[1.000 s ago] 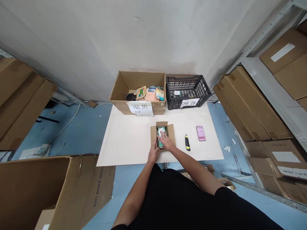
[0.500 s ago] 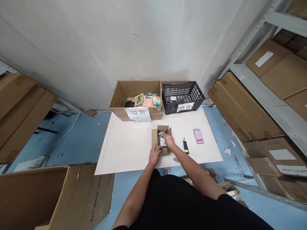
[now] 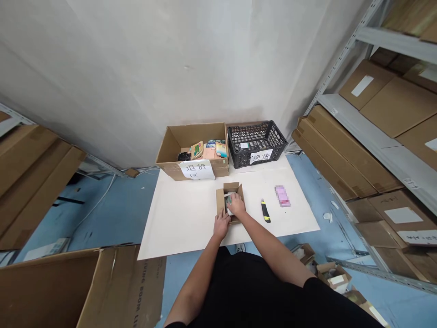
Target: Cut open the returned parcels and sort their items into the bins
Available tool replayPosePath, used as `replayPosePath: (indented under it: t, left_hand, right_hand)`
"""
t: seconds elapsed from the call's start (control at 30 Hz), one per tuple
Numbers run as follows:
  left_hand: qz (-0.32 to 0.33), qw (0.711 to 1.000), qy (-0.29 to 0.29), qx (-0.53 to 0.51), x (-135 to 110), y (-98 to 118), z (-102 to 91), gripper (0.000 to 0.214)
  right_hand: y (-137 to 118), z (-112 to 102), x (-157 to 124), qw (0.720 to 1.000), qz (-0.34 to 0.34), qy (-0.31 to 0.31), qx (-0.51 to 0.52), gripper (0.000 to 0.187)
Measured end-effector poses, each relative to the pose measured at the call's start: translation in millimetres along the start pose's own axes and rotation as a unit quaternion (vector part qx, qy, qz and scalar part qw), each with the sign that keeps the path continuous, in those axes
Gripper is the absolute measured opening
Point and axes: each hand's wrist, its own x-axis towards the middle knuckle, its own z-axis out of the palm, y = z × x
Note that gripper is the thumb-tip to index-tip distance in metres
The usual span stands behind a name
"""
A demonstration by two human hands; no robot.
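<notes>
A small open cardboard box [image 3: 220,201] stands near the front middle of the white table, its flaps folded out. My left hand [image 3: 221,224] grips the box at its near left corner. Inside the box my right hand [image 3: 236,205] is closed over a white packet with a bit of green [image 3: 229,210], and the fingers cover much of it. To the right lies a black and yellow utility knife [image 3: 265,211]. Beyond the knife is a pixelated pink slip [image 3: 282,196].
At the table's back stand a larger cardboard box [image 3: 172,171] holding books and packets, and a black plastic crate [image 3: 239,160] with a small white item inside; both carry paper signs. Shelves of cartons [image 3: 385,109] rise on the right. A big open carton [image 3: 118,282] sits at lower left.
My right hand has shifted further over the packet in the small box, covering more of it. The left hand stays at the near corner. My view has tilted slightly.
</notes>
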Motion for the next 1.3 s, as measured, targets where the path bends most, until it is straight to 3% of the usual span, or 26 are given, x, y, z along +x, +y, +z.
replayPosePath:
  t: [0.23,0.5,0.67,0.8,0.9,1.1,1.2,1.3]
  left_hand:
    - [-0.041,0.999,0.016,0.020,1,-8,2.5,0.014]
    - [-0.076,0.995,0.050,0.034,3,-27,-6.5,0.034]
    - [-0.093,0.991,0.072,0.071,-12,-55,-17.6,0.020]
    - [-0.108,0.988,0.083,0.072,-37,-92,-28.6,0.016]
    - [-0.132,0.985,0.086,0.074,-63,-128,-40.1,0.014]
    - [-0.161,0.983,0.041,0.072,-108,-190,-72.3,0.016]
    - [-0.164,0.983,0.058,0.058,-115,-195,-88.7,0.034]
    - [-0.180,0.969,0.158,0.054,-110,-175,-102.5,0.055]
  right_hand:
    - [-17,-25,-6,0.997,-0.050,-0.040,-0.045,0.031]
    - [-41,-68,-40,0.992,-0.116,-0.023,-0.038,0.030]
    - [-45,-102,-56,0.989,-0.144,0.021,0.004,0.037]
    - [-38,-116,-54,0.987,-0.151,0.059,0.017,0.040]
    - [-24,-109,-36,0.993,-0.111,0.038,-0.002,0.038]
    - [6,-63,12,0.992,0.016,-0.120,-0.027,0.031]
    - [14,-48,27,0.991,0.024,-0.132,-0.011,0.025]
    - [21,-44,38,0.992,0.045,-0.112,0.031,0.024]
